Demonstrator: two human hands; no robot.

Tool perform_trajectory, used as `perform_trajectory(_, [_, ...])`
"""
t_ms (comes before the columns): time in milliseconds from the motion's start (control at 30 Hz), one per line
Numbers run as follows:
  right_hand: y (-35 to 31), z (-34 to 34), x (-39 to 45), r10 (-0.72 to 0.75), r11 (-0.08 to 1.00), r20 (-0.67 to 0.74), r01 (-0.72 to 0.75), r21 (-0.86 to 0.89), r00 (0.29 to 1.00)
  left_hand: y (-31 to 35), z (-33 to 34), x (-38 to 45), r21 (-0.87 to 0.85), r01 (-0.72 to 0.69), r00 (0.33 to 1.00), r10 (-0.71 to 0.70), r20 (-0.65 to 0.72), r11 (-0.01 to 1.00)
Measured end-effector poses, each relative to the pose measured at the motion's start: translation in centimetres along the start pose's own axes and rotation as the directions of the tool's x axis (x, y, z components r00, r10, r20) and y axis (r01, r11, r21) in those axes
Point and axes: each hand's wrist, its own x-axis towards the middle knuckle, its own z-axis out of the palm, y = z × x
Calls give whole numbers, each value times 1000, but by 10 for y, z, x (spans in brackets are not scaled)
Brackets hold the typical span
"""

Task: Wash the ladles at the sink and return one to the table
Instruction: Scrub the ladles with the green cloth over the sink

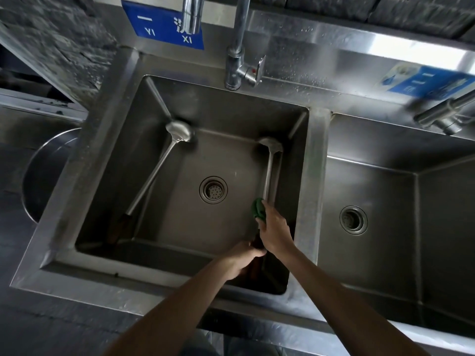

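A metal ladle stands in the left sink basin, bowl at the far right corner. Right hand w/ fingers clenched round a green scrub pad against its shaft; left hand grips the dark handle end. A 2nd ladle leans diagonally at left. Faucet above; another basin at right.

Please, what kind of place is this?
Probably a commercial or canteen kitchen's washing station: deep stainless steel sink basins side by side, blue labels on the backsplash, and long-handled ladles, one lying idle, one scrubbed with a green scouring pad.
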Motion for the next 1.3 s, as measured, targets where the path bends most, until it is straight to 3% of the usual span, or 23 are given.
perform_trajectory(133, [2,3,-5,-81,996,-32,82,43,996,0,0,-14,-177,-76,997,79,10,981])
perform_trajectory(200, [-2,3,-7,-93,990,-60,99,102,994,3,-3,-21,-228,-131,991,123,-48,965])
perform_trajectory(333, [-15,6,-14,-149,983,-58,154,101,987,8,-12,-36,-59,-257,959,247,-136,965])
perform_trajectory(500, [-40,8,-40,-265,951,11,263,-159,964,-9,-34,-60,47,-325,933,328,-145,945])
perform_trajectory(600, [-57,7,-56,-498,770,-15,434,-468,867,-15,-48,-80,85,-356,921,365,-138,931])
perform_trajectory(700, [-77,0,-60,-665,621,27,573,-534,746,-17,-60,-103,136,-398,906,412,-99,907])
perform_trajectory(800, [-96,-13,-61,-735,519,106,656,-548,670,-14,-75,-125,221,-485,857,510,-75,846])
perform_trajectory(1000, [-140,-43,-73,-840,328,69,604,-727,538,5,-105,-172,321,-640,723,689,-58,698])
perform_trajectory(1133, [-162,-65,-77,-909,200,59,555,-808,414,13,-116,-197,324,-679,683,729,-50,658])
perform_trajectory(1300, [-194,-135,-76,-907,158,48,445,-881,418,44,-125,-222,271,-783,581,814,-2,560])
